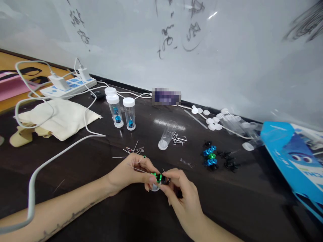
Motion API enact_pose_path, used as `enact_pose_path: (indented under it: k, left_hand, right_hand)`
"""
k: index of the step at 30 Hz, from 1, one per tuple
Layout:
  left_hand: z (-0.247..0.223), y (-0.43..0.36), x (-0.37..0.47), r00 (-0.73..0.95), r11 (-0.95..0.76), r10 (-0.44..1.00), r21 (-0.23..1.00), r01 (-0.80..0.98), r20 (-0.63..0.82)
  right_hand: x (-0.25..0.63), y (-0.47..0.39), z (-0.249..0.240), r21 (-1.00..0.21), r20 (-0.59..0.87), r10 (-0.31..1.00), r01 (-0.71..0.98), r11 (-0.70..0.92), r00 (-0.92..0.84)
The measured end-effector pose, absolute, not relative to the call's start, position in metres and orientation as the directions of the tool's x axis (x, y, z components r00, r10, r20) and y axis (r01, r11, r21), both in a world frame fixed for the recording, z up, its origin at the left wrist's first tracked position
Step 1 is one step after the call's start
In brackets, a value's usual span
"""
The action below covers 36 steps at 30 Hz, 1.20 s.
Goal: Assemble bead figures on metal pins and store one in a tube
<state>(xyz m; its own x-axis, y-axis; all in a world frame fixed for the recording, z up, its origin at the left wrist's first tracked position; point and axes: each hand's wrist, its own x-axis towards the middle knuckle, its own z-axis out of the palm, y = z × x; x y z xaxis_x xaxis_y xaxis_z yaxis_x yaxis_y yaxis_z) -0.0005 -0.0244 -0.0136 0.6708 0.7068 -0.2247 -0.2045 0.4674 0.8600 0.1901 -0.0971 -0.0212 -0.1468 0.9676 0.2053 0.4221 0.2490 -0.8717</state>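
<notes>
Green-and-black part (158, 177), one: between the two hands. Left hand (138, 170): fingers narrowed, gripping the green end. Right hand (185, 191): thumb and forefinger pinched on the black end. Beyond both hands: clear tube (168, 131), bent wires (179, 138), on dark bench (113, 218).

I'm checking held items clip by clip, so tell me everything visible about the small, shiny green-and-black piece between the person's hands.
The small, shiny green-and-black piece looks roughly cylindrical, with bright green, metallic-looking bands beside black sections. It lies roughly sideways, with the left hand gripping its greener end and the right hand its black end, in front of the dark table. Fingers partly cover it, so its full shape cannot be told.
</notes>
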Motion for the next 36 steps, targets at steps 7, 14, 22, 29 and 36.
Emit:
enact_pose_path:
  k: [7,14,22,29,36]
  left_hand:
    - [-0.0135,-0.0268,0.0000,0.705,0.501,0.675,0.836,-0.224,-0.216]
    - [-0.0126,-0.0256,-0.0009,0.694,0.485,0.690,0.844,-0.230,-0.208]
    - [-0.0132,-0.0263,-0.0009,0.707,0.509,0.673,0.830,-0.229,-0.218]
    - [-0.0140,-0.0261,-0.0008,0.719,0.512,0.663,0.827,-0.232,-0.208]
    - [-0.0129,-0.0248,-0.0013,0.693,0.492,0.688,0.841,-0.226,-0.216]
  right_hand:
    - [0.1928,-0.0980,-0.0139,-0.855,0.164,0.956,0.448,0.260,-0.243]
    - [0.1916,-0.0971,-0.0189,-0.868,0.247,0.948,0.388,0.309,-0.202]
    - [0.1926,-0.0967,-0.0181,-0.869,0.222,0.946,0.391,0.302,-0.237]
    - [0.1931,-0.0978,-0.0179,-0.873,0.203,0.946,0.391,0.293,-0.254]
    - [0.1916,-0.0964,-0.0197,-0.880,0.279,0.940,0.340,0.332,-0.197]
